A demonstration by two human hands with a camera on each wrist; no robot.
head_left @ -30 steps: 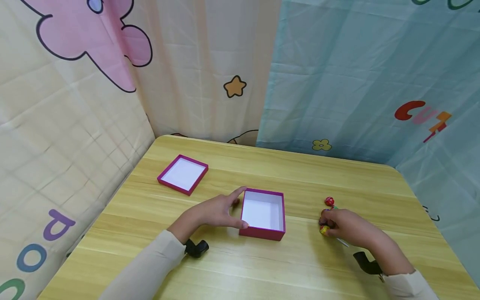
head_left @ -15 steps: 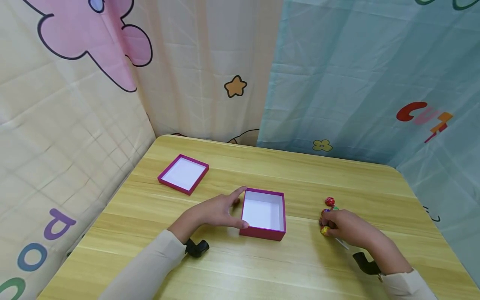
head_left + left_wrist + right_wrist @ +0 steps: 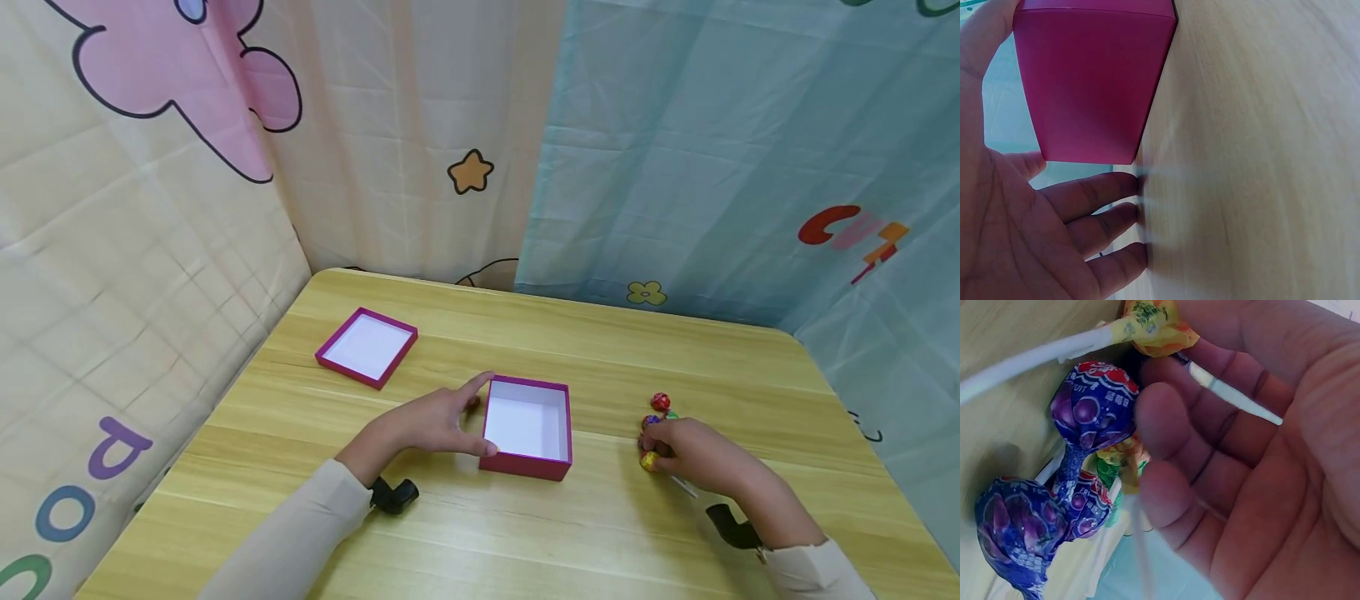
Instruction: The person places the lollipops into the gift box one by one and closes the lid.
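A magenta box (image 3: 525,465) with a white inside stands uncovered on the table. My left hand (image 3: 431,429) holds its left side, thumb at the near corner and index finger at the far one. In the left wrist view the other fingers (image 3: 1100,231) rest beside the box wall (image 3: 1094,87). At right, my right hand (image 3: 701,454) curls its fingers among several wrapped lollipops. In the right wrist view a yellow lollipop (image 3: 1150,325) lies by the thumb, and a white stick (image 3: 1235,397) runs toward the palm, its head hidden. Purple lollipops (image 3: 1094,406) lie at the fingertips.
The box's magenta lid (image 3: 367,346) lies inside up at the back left of the wooden table (image 3: 480,533). A red lollipop (image 3: 660,402) sits just beyond the right hand. Printed curtains (image 3: 420,125) hang behind the table's far edge.
Both hands, the box and the lollipops stay in nearly the same places. Only a slight shift of the head view shows.
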